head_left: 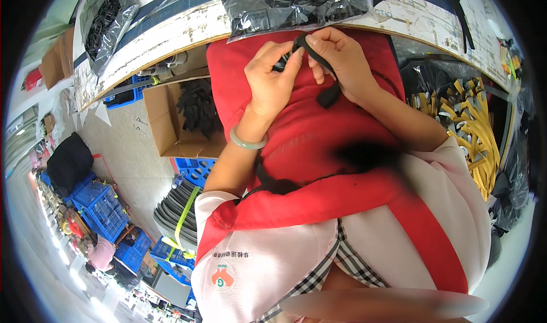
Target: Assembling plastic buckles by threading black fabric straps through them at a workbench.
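In front of my red apron, both hands are raised close together near the table edge. My left hand is closed on a small black plastic buckle, mostly covered by the fingers. A black webbing strap loops up between the hands, its folded end hanging below my right hand. My right hand pinches this strap near its upper bend between thumb and forefinger. Where the strap meets the buckle is hidden by my left fingertips.
On the worn table lies a clear bag of black buckles; another bag is at left. Below sits a cardboard box with black pieces. Yellow straps are piled at right. Blue crates stand on the floor.
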Available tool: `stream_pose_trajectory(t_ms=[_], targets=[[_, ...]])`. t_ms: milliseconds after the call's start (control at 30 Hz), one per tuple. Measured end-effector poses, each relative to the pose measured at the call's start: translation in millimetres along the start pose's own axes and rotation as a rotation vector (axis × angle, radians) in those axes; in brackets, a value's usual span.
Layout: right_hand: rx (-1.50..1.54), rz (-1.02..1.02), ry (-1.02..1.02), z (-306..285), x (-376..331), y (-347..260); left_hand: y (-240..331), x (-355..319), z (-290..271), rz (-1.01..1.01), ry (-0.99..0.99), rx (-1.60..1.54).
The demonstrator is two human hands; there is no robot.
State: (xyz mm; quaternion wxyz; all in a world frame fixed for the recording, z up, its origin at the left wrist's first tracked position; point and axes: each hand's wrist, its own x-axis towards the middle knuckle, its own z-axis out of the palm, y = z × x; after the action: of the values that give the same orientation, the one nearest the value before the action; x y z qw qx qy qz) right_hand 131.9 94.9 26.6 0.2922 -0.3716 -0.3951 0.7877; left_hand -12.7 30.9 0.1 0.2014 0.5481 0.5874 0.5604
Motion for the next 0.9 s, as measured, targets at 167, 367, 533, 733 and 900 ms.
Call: stream_pose_trajectory(t_ms=[167, 367, 533, 733, 900], targets=[[0.021, -0.1, 0.017, 1, 2, 5, 0, -5, -2, 0.02, -0.003, 0.025], [-0.205, -0.157, 0.016, 2, -1, 4, -2, -7, -6, -0.062, -0.042, 0.029], [-0.186, -0.203, -0.01, 0, 7, 7, -3, -10, -6, 0.036, -0.063, 0.081], [-0.005, 0.239, -0.182, -15, 10, -2, -1, -8, -25, -0.609, -0.109, -0.611], [-0.561, -0.404, -0.186, -6, 12, 12, -5, -10, -28, -0.95, -0.048, -0.973]])
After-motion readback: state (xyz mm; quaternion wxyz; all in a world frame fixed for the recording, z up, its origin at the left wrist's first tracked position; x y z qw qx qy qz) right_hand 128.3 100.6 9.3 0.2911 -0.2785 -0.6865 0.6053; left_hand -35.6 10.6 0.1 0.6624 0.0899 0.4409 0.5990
